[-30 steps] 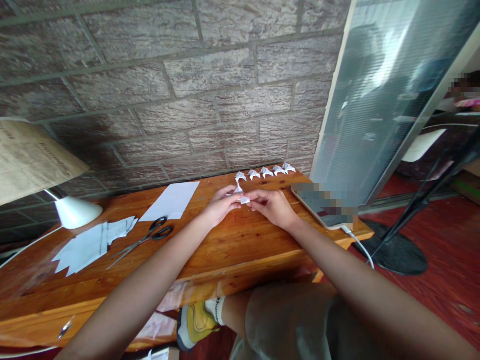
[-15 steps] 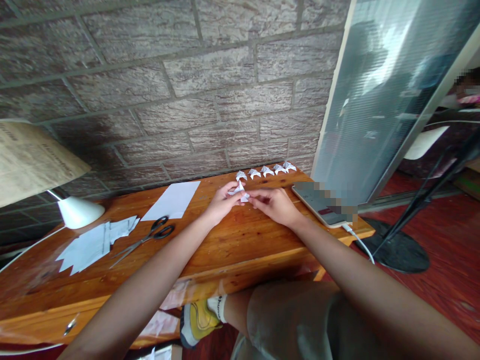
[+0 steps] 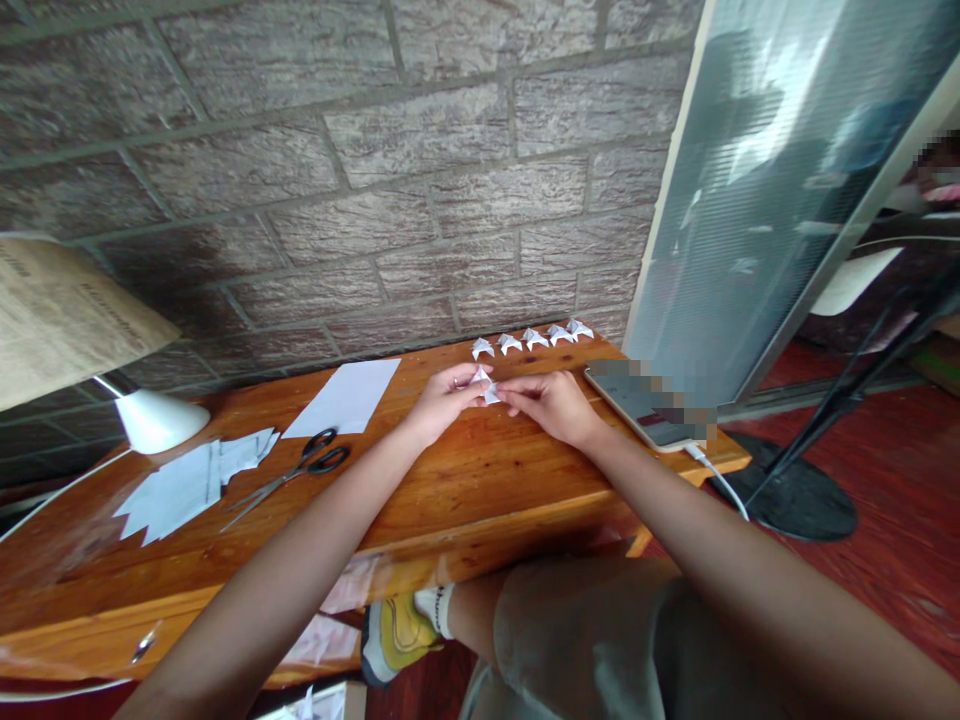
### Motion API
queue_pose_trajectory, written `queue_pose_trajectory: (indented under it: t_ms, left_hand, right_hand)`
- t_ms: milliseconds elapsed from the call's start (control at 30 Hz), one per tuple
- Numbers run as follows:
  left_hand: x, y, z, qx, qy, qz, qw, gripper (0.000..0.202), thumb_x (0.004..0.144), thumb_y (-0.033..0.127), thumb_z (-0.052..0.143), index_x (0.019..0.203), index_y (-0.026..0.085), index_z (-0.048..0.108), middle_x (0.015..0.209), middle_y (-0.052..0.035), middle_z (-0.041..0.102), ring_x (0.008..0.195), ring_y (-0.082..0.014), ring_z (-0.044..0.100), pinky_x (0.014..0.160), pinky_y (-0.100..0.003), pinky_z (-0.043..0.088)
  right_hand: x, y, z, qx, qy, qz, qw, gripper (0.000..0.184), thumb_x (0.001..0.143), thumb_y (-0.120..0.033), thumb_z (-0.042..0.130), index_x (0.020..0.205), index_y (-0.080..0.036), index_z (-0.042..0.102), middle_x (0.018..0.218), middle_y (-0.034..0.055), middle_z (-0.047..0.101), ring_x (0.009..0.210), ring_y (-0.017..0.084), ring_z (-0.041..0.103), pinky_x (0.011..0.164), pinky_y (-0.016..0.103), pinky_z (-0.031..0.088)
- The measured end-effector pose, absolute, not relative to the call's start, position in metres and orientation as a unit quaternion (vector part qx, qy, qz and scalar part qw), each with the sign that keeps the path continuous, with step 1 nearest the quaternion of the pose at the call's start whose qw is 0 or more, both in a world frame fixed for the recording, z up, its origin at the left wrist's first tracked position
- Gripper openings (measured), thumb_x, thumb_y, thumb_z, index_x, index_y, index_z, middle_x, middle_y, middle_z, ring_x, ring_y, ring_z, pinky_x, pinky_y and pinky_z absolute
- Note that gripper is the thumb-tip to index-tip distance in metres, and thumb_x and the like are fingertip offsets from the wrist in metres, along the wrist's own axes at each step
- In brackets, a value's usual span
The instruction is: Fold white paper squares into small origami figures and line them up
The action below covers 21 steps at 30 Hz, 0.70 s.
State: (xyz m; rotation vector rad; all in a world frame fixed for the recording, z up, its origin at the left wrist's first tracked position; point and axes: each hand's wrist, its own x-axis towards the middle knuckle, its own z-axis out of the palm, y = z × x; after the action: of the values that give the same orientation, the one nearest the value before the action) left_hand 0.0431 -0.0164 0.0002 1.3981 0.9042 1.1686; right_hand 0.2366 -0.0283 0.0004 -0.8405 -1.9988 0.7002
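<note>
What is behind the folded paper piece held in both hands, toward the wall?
Five folded paper shapes stand in a row along the back edge of the table. The left hand and right hand cover most of the held piece and the wood beneath it.

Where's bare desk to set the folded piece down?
Free: desk between the scissors and left hand, and from the right hand to the near edge. Crowded: paper scraps left, folds by the wall, phone right. Both pinch the folded piece.
</note>
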Motion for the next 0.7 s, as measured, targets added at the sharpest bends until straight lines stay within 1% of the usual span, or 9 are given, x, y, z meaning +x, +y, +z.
queue_pose_trajectory:
  t_ms: [167,233,300,433,600,700]
  left_hand:
    - [0.0429,-0.0155,-0.0018,0.588,0.362,0.476,0.544,0.041,0.065,0.035,0.081,0.099,0.016,0.068,0.087,-0.0040,0.070,0.083,-0.0166,0.065,0.080,-0.033,0.050]
    - [0.0424,-0.0152,-0.0022,0.600,0.353,0.477,0.536,0.038,0.063,0.034,0.082,0.094,0.015,0.068,0.086,-0.0034,0.071,0.083,-0.0163,0.065,0.082,-0.033,0.049]
    - [0.0421,-0.0158,-0.0016,0.623,0.360,0.470,0.511,0.035,0.062,0.032,0.083,0.089,0.015,0.068,0.084,-0.0030,0.071,0.080,-0.0156,0.065,0.080,-0.031,0.048]
    - [0.0427,-0.0189,0.0011,0.645,0.388,0.465,0.466,0.034,0.061,0.034,0.083,0.085,0.015,0.069,0.084,-0.0040,0.072,0.077,-0.0165,0.065,0.077,-0.030,0.048]
    - [0.0449,-0.0203,0.0017,0.639,0.385,0.478,0.463,0.033,0.061,0.034,0.082,0.085,0.015,0.070,0.085,-0.0047,0.074,0.078,-0.0175,0.066,0.079,-0.032,0.049]
    - [0.0460,-0.0203,0.0016,0.631,0.387,0.486,0.466,0.033,0.060,0.034,0.082,0.084,0.015,0.070,0.083,-0.0042,0.073,0.076,-0.0175,0.067,0.078,-0.033,0.051]
  right_hand:
    - [0.2338,-0.0323,0.0043,-0.362,-0.790,0.252,0.427,0.027,0.088,-0.041,0.057,0.087,-0.019,0.072,0.077,0.0027,0.074,0.065,0.015,0.068,0.070,0.025,0.049]
    - [0.2326,-0.0326,0.0044,-0.379,-0.774,0.248,0.443,0.028,0.088,-0.042,0.057,0.087,-0.018,0.071,0.076,0.0034,0.073,0.066,0.016,0.067,0.068,0.025,0.049]
    - [0.2317,-0.0317,0.0036,-0.391,-0.757,0.254,0.459,0.029,0.087,-0.044,0.057,0.086,-0.018,0.070,0.078,0.0042,0.073,0.066,0.016,0.066,0.066,0.025,0.049]
    - [0.2300,-0.0286,0.0008,-0.393,-0.726,0.299,0.478,0.036,0.083,-0.052,0.059,0.083,-0.018,0.070,0.079,0.0049,0.072,0.063,0.015,0.063,0.060,0.025,0.049]
    - [0.2274,-0.0274,0.0001,-0.380,-0.683,0.380,0.495,0.042,0.076,-0.059,0.064,0.081,-0.017,0.069,0.077,0.0052,0.070,0.062,0.015,0.062,0.050,0.024,0.049]
    - [0.2275,-0.0274,0.0009,-0.368,-0.673,0.408,0.495,0.043,0.074,-0.058,0.066,0.080,-0.016,0.069,0.077,0.0048,0.069,0.065,0.015,0.062,0.049,0.022,0.048]
